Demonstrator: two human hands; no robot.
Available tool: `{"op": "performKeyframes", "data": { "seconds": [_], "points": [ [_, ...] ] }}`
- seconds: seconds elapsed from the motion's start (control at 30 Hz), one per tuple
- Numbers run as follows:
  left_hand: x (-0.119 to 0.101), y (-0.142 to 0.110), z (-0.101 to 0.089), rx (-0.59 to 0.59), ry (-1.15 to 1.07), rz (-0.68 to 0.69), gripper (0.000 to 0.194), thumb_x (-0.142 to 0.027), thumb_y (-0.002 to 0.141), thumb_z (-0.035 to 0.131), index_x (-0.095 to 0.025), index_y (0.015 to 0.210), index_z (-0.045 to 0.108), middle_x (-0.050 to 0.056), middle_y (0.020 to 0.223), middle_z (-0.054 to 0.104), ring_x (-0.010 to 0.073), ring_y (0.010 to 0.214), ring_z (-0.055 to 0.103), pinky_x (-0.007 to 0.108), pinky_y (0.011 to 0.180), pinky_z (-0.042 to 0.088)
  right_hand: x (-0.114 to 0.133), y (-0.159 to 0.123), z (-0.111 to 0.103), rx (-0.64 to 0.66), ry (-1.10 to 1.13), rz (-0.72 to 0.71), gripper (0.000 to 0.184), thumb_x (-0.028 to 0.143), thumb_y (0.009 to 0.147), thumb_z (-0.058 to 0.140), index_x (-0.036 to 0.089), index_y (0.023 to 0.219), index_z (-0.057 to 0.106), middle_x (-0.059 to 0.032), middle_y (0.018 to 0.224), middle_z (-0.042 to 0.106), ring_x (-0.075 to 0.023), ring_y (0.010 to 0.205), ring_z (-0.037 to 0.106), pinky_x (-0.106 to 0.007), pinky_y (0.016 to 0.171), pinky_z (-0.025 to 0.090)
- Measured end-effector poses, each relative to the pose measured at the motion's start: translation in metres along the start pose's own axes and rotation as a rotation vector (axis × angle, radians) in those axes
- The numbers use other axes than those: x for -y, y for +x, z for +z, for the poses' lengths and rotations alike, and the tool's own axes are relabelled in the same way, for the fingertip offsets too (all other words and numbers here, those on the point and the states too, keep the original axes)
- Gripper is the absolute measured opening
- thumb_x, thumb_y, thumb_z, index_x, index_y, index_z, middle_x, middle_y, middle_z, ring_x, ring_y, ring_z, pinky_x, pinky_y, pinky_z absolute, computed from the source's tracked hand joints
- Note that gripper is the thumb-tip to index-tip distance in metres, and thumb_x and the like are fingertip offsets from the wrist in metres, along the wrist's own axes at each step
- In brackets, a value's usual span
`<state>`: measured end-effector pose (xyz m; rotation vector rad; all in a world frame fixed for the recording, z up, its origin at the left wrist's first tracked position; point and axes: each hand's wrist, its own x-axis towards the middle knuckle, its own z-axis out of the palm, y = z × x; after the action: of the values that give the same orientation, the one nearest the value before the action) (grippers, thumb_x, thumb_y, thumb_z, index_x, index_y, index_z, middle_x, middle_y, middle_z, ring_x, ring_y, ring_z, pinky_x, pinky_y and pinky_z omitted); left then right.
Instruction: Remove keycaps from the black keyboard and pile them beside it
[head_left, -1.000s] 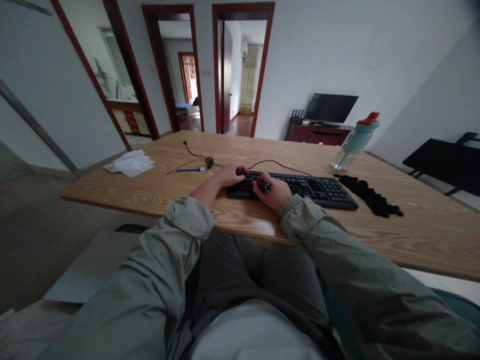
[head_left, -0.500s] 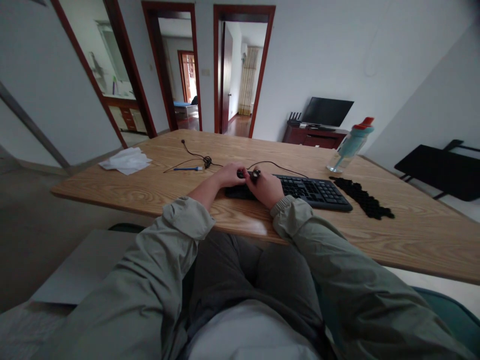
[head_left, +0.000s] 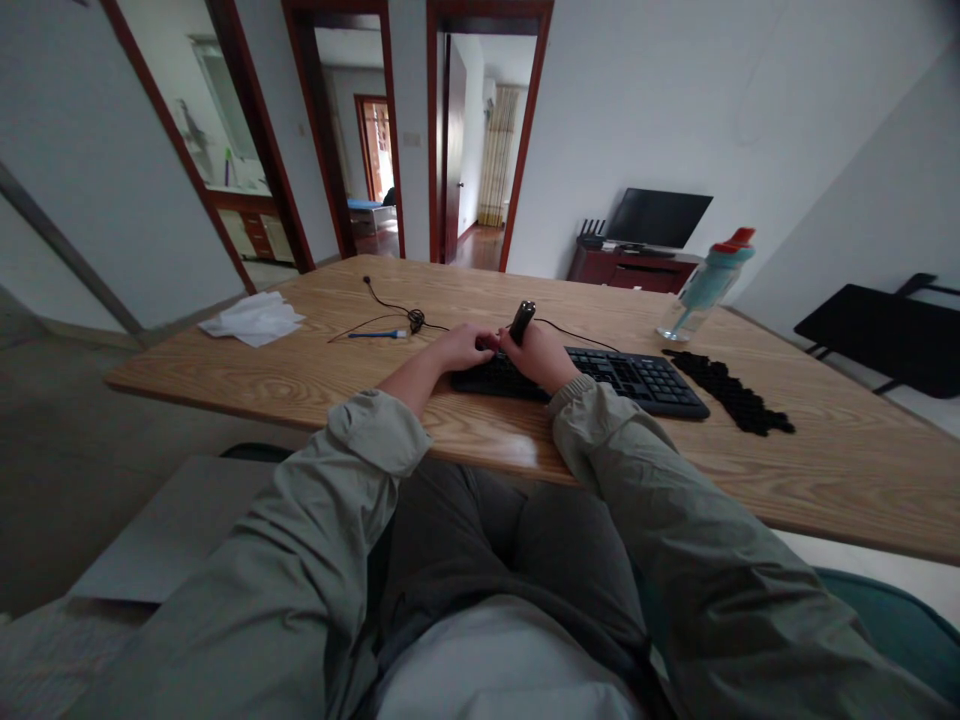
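Observation:
A black keyboard lies near the table's front edge, partly covered by both hands. My right hand is closed around a black stubby handle, which points up and away and has a shiny end. What kind of tool it is I cannot tell. My left hand is over the keyboard's left part, thumb and fingers curled together. Between them is something small and dark, too hidden to name. The fingertips of the two hands are close together. Right of the keyboard lies a patch of small black pieces, perhaps keycaps.
A blue brush and a coiled black cable lie on the wooden table to the left. White tissue is at the left edge. A clear bottle with a red lid stands at the back right.
The black handle in my right hand has swung upright, its shiny end now raised. My right hand has turned and shifted slightly right, while my left hand stays nearly in place.

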<state>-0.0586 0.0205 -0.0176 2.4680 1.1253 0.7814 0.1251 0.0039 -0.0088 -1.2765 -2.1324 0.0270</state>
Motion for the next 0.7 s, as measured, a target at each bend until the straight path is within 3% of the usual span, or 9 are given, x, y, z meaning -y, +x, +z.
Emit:
{"op": "performKeyframes", "data": {
  "seconds": [0.23,0.47,0.7],
  "points": [
    [0.0026,0.0016,0.0012,-0.005,0.058,-0.010,0.026,-0.013,0.079,0.059,-0.016,0.102,0.071,0.006,0.103,0.073,0.0181,0.094,0.066,0.030,0.090,0.049,0.0005,0.0060,-0.0021,0.030,0.004,0.018,0.037,0.045,0.095,0.044,0.015,0.091,0.064,-0.0159,0.084,0.071,-0.0257,0.077,0.066,-0.030,0.064,0.042],
    [0.0039,0.0029,0.0052,-0.008,-0.060,0.014,0.040,-0.008,0.077,0.057,-0.014,0.117,0.062,0.007,0.100,0.072,0.0159,0.089,0.066,0.030,0.086,0.051,-0.0015,0.0067,-0.0030,0.058,0.008,0.011,0.041,0.047,0.096,0.041,0.014,0.098,0.065,-0.0154,0.090,0.072,-0.0264,0.082,0.067,-0.030,0.065,0.044],
    [0.0005,0.0031,0.0043,-0.005,0.038,-0.006,0.028,-0.034,0.086,0.061,-0.017,0.107,0.067,0.006,0.100,0.072,0.0182,0.090,0.065,0.029,0.084,0.049,-0.0023,0.0101,-0.0028,0.066,0.033,0.008,0.041,0.048,0.095,0.043,0.014,0.095,0.067,-0.0159,0.093,0.072,-0.0261,0.086,0.067,-0.031,0.074,0.047]
  ]
}}
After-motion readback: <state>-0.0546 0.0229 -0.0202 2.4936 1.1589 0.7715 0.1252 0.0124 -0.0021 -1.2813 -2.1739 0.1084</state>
